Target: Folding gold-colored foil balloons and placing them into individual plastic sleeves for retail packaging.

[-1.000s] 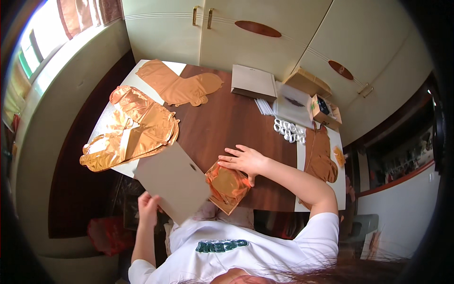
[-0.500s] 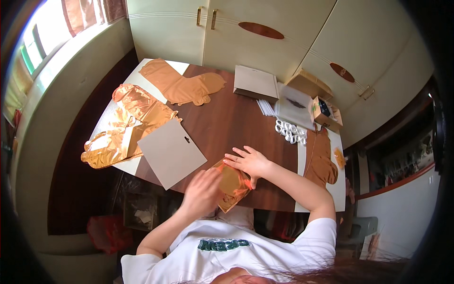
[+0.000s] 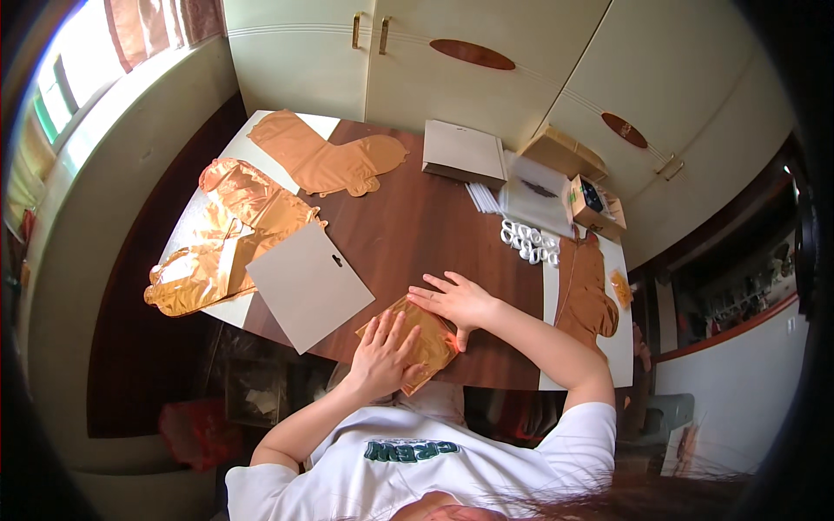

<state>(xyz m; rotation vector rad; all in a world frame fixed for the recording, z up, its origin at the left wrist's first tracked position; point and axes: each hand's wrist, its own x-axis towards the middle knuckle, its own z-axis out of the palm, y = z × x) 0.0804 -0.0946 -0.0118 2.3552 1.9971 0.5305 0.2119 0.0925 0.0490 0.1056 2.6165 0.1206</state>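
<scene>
A folded copper-gold foil balloon [image 3: 433, 347] lies at the table's front edge, its near corner toward my body. My left hand [image 3: 382, 354] rests flat on its left side, fingers stretched out. Over its far right edge lies my right hand [image 3: 456, 301], fingers spread and thumb pointing toward me along the right side. Both palms press on the foil and neither grips it. Just left of it is a flat grey-white card [image 3: 311, 288] with a small hanging slot, partly covering a shiny pile of foil balloons [image 3: 252, 208].
A flat matte copper balloon [image 3: 334, 161] lies at the far left, another [image 3: 587, 286] at the right edge. Toward the back right are a grey-white stack of cards [image 3: 465, 152], white straws [image 3: 483, 198], white ribbon coils [image 3: 528, 241], clear plastic bags [image 3: 534, 191] and a small open box [image 3: 598, 207].
My left hand, blurred earlier, has come down flat on the foil's left part. The foil now lies flatter and spreads farther left. My right hand stays nearly in place.
</scene>
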